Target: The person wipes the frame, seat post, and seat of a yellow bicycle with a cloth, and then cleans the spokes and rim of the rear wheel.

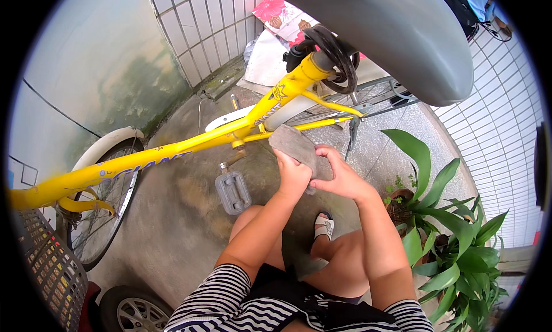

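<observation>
Both hands hold a folded grey cloth [292, 143] in front of my knees, beside the yellow bicycle frame [201, 143]. My left hand [294, 175] is closed around its lower left part. At the cloth's right edge, my right hand [344, 179] grips with curled fingers and thumb. The cloth's upper end lies close to the frame's lower yellow tube; whether they touch I cannot tell. A grey pedal [233, 192] sits left of my left hand. Above the hands are the large grey saddle [397, 39] and a dark coiled cable [340, 59] around the seat post.
Leafy green plants [454, 234] stand close on my right. The bicycle's front wheel [123, 202] and a dark basket [49, 269] are at the left. Another small wheel [138, 313] is at lower left. Tiled walls [201, 27] rise behind, with a white sheet [267, 62] below.
</observation>
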Tool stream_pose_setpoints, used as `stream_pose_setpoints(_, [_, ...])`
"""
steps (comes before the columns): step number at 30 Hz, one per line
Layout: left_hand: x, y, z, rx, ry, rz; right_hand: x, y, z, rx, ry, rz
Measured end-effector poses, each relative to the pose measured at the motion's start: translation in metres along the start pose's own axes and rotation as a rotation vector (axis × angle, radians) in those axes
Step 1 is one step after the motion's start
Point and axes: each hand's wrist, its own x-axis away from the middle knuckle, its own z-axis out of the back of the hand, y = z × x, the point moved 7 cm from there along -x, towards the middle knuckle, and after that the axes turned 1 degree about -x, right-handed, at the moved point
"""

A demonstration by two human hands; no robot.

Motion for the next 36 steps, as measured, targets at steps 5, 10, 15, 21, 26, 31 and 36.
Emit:
stream_pose_setpoints(5, [-0.01, 0.015, -0.001, -0.216, -0.112, -0.033, -0.003, 0.017, -0.018, 0.125, 0.022, -0.161])
stream_pose_setpoints(10, [-0.024, 0.032, 0.01, -0.46, -0.3, -0.005, 0.002, 0.019, 0.02, 0.03, 0.251, -0.274])
stream_pose_setpoints(15, [-0.02, 0.01, 0.007, -0.205, -0.435, 0.173, 0.025, 0.039, 0.055, -0.527, 0.55, -0.343])
stream_pose_setpoints(21, [-0.016, 0.03, 0.004, -0.206, -0.659, 0.236, 0.018, 0.008, 0.06, -0.844, 0.482, -0.383])
stream_pose_setpoints(26, [0.005, 0.041, -0.045, 0.48, -0.654, 0.621, 0.042, 0.032, 0.074, -1.025, 0.55, -0.484])
stream_pose_setpoints(31, [0.017, 0.031, -0.069, 0.493, -0.608, 0.647, 0.073, 0.086, 0.033, -0.771, 0.65, -0.572])
stream_pose_setpoints(36, [0.019, 0.008, -0.059, 0.471, -0.468, 0.697, 0.06, 0.073, -0.017, -1.288, 0.381, -0.506])
